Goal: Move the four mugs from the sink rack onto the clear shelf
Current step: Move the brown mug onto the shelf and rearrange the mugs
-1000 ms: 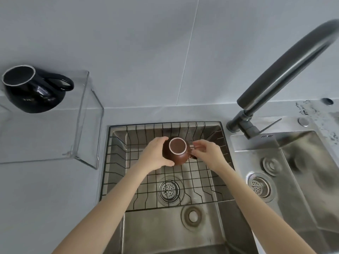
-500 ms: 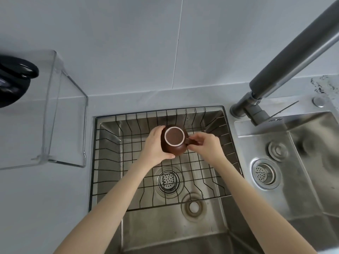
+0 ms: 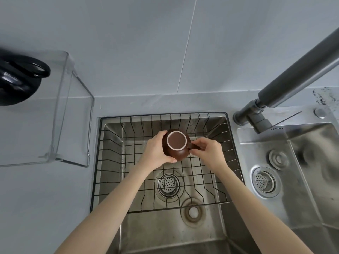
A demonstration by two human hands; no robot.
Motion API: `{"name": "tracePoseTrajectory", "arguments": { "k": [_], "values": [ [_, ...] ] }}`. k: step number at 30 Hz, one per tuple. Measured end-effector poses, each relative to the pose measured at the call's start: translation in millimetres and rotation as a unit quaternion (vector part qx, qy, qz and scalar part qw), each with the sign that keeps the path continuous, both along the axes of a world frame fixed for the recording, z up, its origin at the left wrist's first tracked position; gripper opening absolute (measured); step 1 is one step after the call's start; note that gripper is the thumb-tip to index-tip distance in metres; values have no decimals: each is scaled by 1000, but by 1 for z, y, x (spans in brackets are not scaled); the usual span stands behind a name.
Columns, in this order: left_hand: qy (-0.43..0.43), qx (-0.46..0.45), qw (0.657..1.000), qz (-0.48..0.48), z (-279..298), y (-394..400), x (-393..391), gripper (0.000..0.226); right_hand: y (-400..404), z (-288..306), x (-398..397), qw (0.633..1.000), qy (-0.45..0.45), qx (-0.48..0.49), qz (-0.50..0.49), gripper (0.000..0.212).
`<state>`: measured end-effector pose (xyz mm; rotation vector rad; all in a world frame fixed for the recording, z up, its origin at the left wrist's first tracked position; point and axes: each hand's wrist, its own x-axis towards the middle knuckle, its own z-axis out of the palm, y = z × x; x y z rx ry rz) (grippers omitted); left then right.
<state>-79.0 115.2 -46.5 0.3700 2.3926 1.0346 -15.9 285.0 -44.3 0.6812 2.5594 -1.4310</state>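
A brown mug point(image 3: 176, 143) with a pale ring facing up sits over the black wire sink rack point(image 3: 128, 180), held between both hands. My left hand point(image 3: 156, 151) cups its left side. My right hand point(image 3: 209, 151) pinches its handle on the right. A black mug point(image 3: 16, 79) stands on the clear shelf point(image 3: 73, 107) at the far left, partly cut off by the frame edge. I see no other mugs in the rack.
A dark grey faucet point(image 3: 293, 74) slants across the upper right above the sink divider. A second steel basin point(image 3: 302, 171) with a drain lies to the right. The grey counter point(image 3: 36, 208) runs along the left.
The view has shifted a little, so the shelf and black mug sit further left than a second ago. Both hands stay on the brown mug, which has barely moved.
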Motion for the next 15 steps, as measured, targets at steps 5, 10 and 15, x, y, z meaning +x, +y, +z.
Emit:
{"name": "tracePoseTrajectory", "arguments": {
  "k": [5, 10, 15],
  "values": [
    [17, 40, 999, 30, 22, -10, 6, 98, 0, 25, -1, 1000, 20, -5, 17, 22],
    [67, 84, 993, 55, 66, -27, 7, 94, -9, 73, -7, 996, 75, 4, 40, 21],
    [119, 115, 984, 69, 116, -50, 8, 96, -29, 132, -13, 986, 149, 6, 76, 28]
  ]
}}
